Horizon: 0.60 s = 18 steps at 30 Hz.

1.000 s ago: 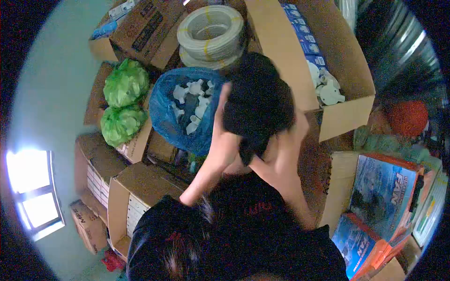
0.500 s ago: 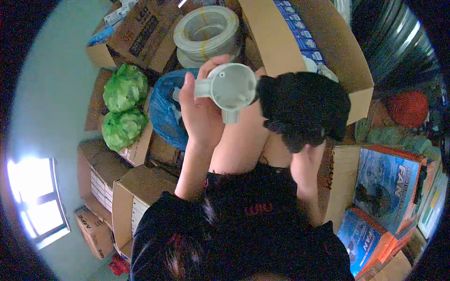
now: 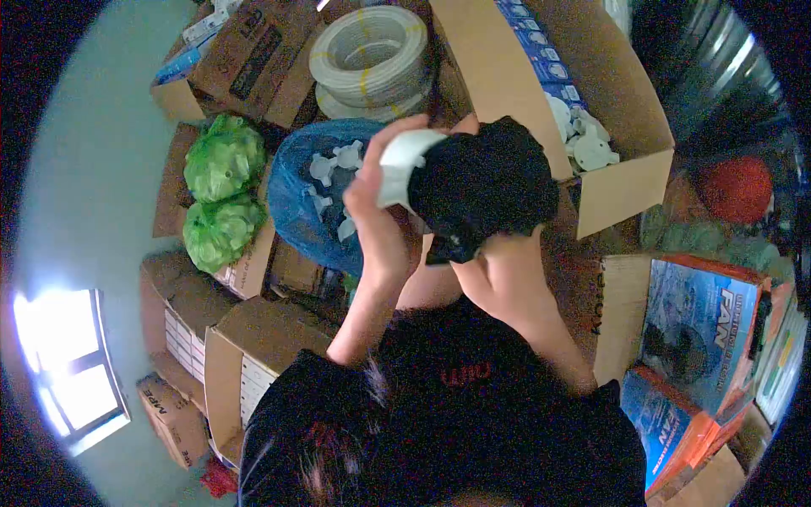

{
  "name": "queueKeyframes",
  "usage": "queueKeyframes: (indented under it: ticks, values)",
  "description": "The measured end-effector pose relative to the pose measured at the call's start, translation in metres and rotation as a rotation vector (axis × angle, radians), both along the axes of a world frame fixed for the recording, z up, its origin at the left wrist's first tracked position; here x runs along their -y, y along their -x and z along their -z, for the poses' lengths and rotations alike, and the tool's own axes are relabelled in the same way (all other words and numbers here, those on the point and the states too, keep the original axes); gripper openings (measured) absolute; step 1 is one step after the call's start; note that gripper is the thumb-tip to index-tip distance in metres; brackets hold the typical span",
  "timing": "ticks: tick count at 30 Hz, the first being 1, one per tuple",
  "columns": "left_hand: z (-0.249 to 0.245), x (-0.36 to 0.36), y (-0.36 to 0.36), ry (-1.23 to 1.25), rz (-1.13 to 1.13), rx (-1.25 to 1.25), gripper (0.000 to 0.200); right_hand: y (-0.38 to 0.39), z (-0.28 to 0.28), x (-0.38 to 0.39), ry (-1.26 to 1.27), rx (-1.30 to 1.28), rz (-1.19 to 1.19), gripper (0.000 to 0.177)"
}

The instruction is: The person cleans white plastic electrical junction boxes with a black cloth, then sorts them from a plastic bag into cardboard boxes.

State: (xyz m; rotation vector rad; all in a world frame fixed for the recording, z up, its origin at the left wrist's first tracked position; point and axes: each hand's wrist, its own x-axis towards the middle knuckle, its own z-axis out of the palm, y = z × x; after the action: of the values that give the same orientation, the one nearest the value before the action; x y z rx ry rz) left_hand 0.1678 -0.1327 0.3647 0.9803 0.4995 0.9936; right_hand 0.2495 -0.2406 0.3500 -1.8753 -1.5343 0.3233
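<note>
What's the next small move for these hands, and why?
I'd probably turn the white fitting slightly in the left hand, against the black cloth in the right hand: the cloth hides one side of it, while the other shows bare.

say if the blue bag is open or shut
Open: the blue bag has its mouth spread wide, and white fittings show inside.

Pale green wall with a bright two-pane window, glare blurring its view.
</note>
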Motion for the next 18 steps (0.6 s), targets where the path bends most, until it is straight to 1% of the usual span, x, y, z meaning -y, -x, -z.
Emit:
queueKeyframes:
  ticks: [1, 2, 3, 4, 7, 8, 11, 12, 15, 16, 17, 18]
  values:
    - [-0.001, 0.002, -0.003, 0.004, -0.024, 0.005, 0.063, -0.002, 0.001, -0.001, -0.003, 0.148, 0.010, 0.023]
    - [-0.004, 0.005, -0.006, 0.007, -0.048, 0.008, 0.063, 0.002, 0.000, -0.009, -0.109, 0.102, 0.080, 0.020]
    - [-0.005, 0.007, -0.010, 0.008, -0.074, 0.013, 0.063, 0.003, -0.008, -0.009, -0.023, 0.062, 0.013, 0.019]
    - [-0.005, 0.008, -0.011, -0.026, -0.112, -0.048, 0.067, 0.004, -0.023, -0.008, 0.062, 0.022, -0.056, 0.019]
    - [-0.014, 0.004, -0.004, 0.063, 0.028, 0.113, 0.070, 0.007, -0.018, -0.015, -0.001, -0.025, -0.074, 0.029]
    - [-0.021, 0.003, -0.002, 0.098, 0.028, 0.028, 0.071, -0.001, -0.017, -0.025, -0.257, 0.045, -0.105, 0.031]
    - [-0.025, -0.004, 0.003, 0.163, 0.079, 0.020, 0.071, -0.006, -0.017, -0.007, -0.347, -0.116, -0.195, 0.035]
    - [-0.030, -0.006, 0.004, 0.139, 0.053, -0.011, 0.070, -0.004, -0.018, -0.002, -0.279, -0.341, -0.141, 0.036]
    - [-0.032, -0.013, 0.008, 0.440, 0.074, 0.216, 0.075, -0.001, -0.022, 0.020, -0.231, -0.747, -0.041, 0.040]
    - [-0.026, -0.016, 0.014, 0.390, 0.119, 0.141, 0.076, -0.004, -0.017, 0.026, -0.333, -0.877, -0.039, 0.041]
    - [-0.019, -0.022, 0.024, 0.507, 0.384, 0.459, 0.076, -0.005, -0.010, 0.031, -0.434, -1.010, -0.038, 0.043]
    - [-0.023, -0.020, 0.024, 0.544, 0.349, 0.442, 0.075, -0.007, -0.002, 0.036, -0.535, -1.147, -0.034, 0.045]
